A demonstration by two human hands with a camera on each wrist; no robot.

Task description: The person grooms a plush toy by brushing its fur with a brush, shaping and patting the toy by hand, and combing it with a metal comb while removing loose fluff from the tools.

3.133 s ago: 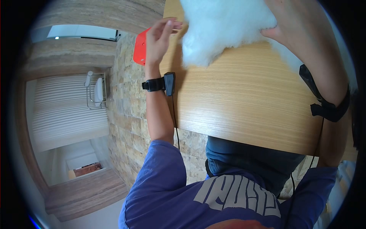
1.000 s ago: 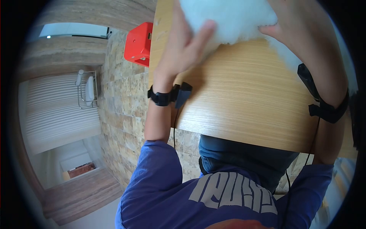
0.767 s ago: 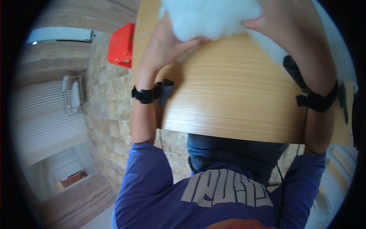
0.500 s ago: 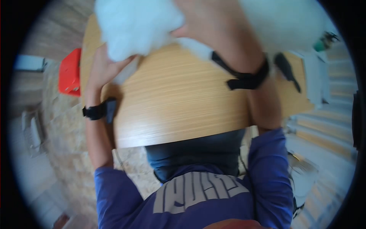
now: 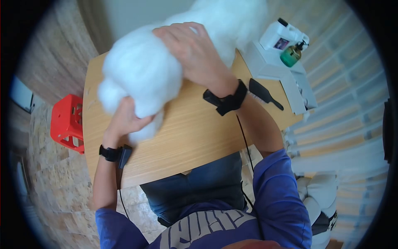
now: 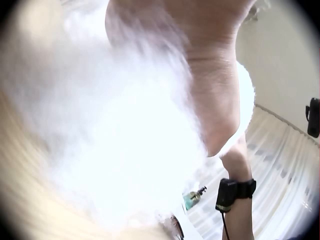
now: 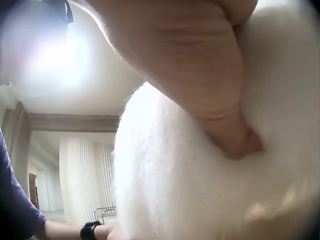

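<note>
A large fluffy white mass [image 5: 143,68] with rounded lobes lies over the far left of the wooden table [image 5: 188,124]. My left hand [image 5: 125,118] holds its near lower side, thumb out to the right and the other fingertips sunk in the fluff. Across its upper right side lies my right hand [image 5: 192,52], fingers bent over the top. In the right wrist view the thumb of my right hand [image 7: 200,65] presses into the fluff [image 7: 160,165]. Bright fluff [image 6: 125,135] hides most of my left hand's work in the left wrist view.
A black brush [image 5: 265,93] lies on the table's right side. Beyond it are a white box [image 5: 265,62], a white jug [image 5: 275,35] and a green pump bottle [image 5: 291,56]. A red stool [image 5: 66,120] stands left of the table, and sheer curtains [image 5: 336,95] hang at the right.
The head view has swung right, showing the brush and bottles. My left hand, earlier apart from the fluff, has come onto it. My right hand now lies over the top, and the mass sits closer in view.
</note>
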